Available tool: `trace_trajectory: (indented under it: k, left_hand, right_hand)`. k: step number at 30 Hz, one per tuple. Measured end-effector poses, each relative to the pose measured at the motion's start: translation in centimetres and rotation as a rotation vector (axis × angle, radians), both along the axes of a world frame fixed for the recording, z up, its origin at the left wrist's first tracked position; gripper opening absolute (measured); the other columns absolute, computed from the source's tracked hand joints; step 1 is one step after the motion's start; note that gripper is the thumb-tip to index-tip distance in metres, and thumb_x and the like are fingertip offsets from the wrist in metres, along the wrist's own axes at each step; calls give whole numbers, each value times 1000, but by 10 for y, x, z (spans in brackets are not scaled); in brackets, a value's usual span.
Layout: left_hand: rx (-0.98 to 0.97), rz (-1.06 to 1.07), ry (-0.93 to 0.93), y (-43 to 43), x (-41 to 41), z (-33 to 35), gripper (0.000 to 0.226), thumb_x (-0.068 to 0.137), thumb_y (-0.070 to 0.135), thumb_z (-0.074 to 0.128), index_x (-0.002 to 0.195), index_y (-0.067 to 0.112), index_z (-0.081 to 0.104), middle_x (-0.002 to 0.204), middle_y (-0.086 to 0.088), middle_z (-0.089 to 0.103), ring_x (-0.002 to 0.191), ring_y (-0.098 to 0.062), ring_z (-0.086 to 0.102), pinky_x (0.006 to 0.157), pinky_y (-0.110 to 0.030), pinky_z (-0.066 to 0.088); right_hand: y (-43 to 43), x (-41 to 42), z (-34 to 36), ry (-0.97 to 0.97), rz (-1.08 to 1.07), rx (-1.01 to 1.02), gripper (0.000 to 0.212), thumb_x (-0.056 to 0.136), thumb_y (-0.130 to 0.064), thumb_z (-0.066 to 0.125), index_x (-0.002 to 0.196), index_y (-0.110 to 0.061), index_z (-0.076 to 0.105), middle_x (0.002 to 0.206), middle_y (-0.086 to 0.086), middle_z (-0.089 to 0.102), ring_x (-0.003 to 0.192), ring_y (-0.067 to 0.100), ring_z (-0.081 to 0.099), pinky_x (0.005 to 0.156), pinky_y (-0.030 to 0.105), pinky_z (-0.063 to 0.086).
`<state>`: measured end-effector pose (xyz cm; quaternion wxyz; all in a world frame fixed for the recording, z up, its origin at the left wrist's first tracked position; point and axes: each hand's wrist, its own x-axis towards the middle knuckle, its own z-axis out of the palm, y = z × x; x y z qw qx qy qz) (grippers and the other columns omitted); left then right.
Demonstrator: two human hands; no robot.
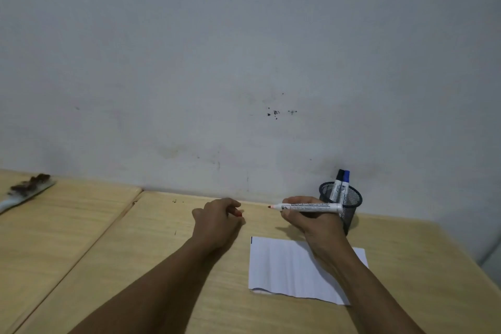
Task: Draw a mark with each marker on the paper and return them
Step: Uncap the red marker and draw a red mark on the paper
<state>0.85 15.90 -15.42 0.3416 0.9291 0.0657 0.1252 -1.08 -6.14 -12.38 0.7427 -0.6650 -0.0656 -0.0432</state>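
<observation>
My right hand holds an uncapped white marker level above the table, its red tip pointing left. To its left, my left hand is closed around the marker's red cap, only a sliver of which shows. A white sheet of paper lies on the wooden table below my right wrist, with a short blue mark at its top left corner. Behind my right hand stands a black mesh pen cup with a black-capped marker and a blue-capped marker upright in it.
The wooden table runs up to a grey-white wall. A seam divides it from a second tabletop on the left, where a white board eraser with a dirty pad lies at the far left edge.
</observation>
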Motion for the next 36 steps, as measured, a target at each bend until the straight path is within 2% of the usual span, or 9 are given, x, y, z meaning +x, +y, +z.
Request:
trace_trajectory:
  k: [3, 5, 7, 9, 11, 15, 21, 25, 36]
  left_hand:
    - [39, 0, -79, 0, -9, -3, 46, 78, 43, 72, 120, 35, 58, 108, 17, 66, 105, -9, 58, 89, -39, 29]
    - [8, 27, -238, -3, -25, -2, 34, 80, 42, 70, 110, 36, 56, 105, 18, 56, 100, -6, 51, 91, -38, 31]
    - [140, -32, -301, -7, -44, -2, 21, 81, 49, 66, 96, 38, 56, 101, 22, 49, 96, -2, 45, 90, -36, 29]
    - [261, -127, -230, -12, -60, -5, 27, 77, 63, 59, 90, 40, 56, 102, 27, 46, 100, -1, 41, 92, -36, 26]
    - [178, -140, -109, -14, -65, -2, 38, 69, 71, 60, 92, 41, 53, 107, 28, 49, 105, -3, 41, 99, -39, 24]
    - [251, -165, 18, -11, -60, -6, 51, 64, 74, 62, 103, 41, 56, 126, 20, 52, 121, -8, 38, 107, -45, 21]
    - [279, -233, 50, -4, -57, -16, 43, 72, 71, 59, 105, 44, 62, 125, 23, 53, 123, -8, 35, 109, -52, 23]
    - [326, -296, 53, 0, -59, -19, 43, 78, 70, 54, 110, 45, 67, 128, 22, 54, 124, -10, 35, 105, -58, 26]
    - [303, -372, 95, 3, -64, -10, 46, 81, 66, 53, 118, 42, 66, 141, 16, 52, 134, -13, 30, 108, -69, 18]
  right_hand:
    - [7, 0, 0, -15, 61, -6, 12, 79, 2, 78, 90, 0, 75, 88, 17, 76, 83, 23, 71, 77, 33, 57]
    - [12, 1, -2, -27, 83, -18, 9, 81, 5, 76, 89, 4, 72, 82, 22, 73, 78, 26, 69, 71, 31, 57]
    - [17, 3, -6, -19, 78, -44, 11, 81, 7, 75, 90, 9, 68, 83, 31, 73, 75, 28, 70, 68, 31, 58]
    - [21, 5, -13, 3, 91, -109, 11, 81, 4, 76, 89, 7, 69, 85, 31, 73, 72, 27, 71, 67, 35, 58]
    - [25, 8, -22, 48, 102, -166, 9, 81, 0, 78, 85, 2, 70, 84, 27, 74, 73, 29, 71, 69, 42, 57]
    - [26, 12, -38, 94, 86, -199, 7, 82, 0, 77, 84, 0, 70, 83, 27, 73, 84, 48, 71, 75, 55, 59]
    - [25, 11, -47, 60, 74, -293, 7, 84, -4, 75, 88, -3, 70, 86, 18, 76, 84, 36, 74, 73, 50, 61]
    - [25, 12, -50, 15, 115, -334, 2, 87, -5, 73, 88, -6, 72, 85, 11, 77, 80, 25, 75, 67, 36, 63]
    - [28, 14, -47, -10, 144, -321, 9, 84, 5, 73, 91, 9, 69, 80, 11, 77, 71, 11, 75, 66, 24, 60]
